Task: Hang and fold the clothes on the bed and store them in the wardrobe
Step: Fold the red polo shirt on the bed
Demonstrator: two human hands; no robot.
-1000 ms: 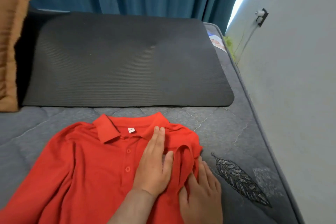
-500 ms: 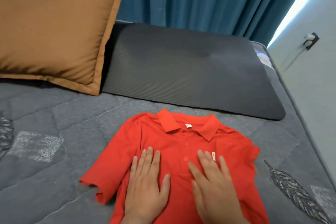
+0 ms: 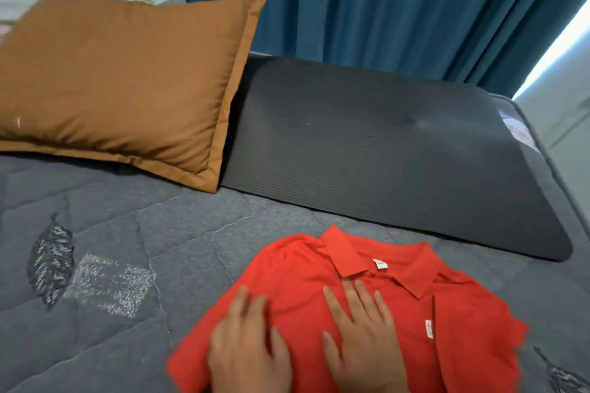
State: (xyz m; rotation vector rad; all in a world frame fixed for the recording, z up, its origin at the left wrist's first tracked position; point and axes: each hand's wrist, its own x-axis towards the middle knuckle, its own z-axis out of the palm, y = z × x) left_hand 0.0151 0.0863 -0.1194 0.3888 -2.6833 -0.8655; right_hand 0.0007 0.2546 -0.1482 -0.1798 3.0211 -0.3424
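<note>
Looking down over a grey quilted bed surface (image 3: 166, 233) stitched with dark leaf shapes, backed by long teal pleated curtains (image 3: 383, 3). Lying across its far right part, a black ribbed foam mat (image 3: 383, 153); leaning beside that on the left, a brown satin flanged pillow (image 3: 121, 80), corner touching the mat's edge. Spread front-up on the near part of the bed — collar toward the mat, apart from it — a red short-sleeved polo shirt (image 3: 469, 338). Pressing flat on the shirt's pillow-side edge, left hand (image 3: 249, 351), fingers straight, slightly blurred; resting flat on the chest just below the collar, right hand (image 3: 360, 329), fingers spread — gripping nothing. Showing inside the collar, a small white neck label (image 3: 380, 264).
</note>
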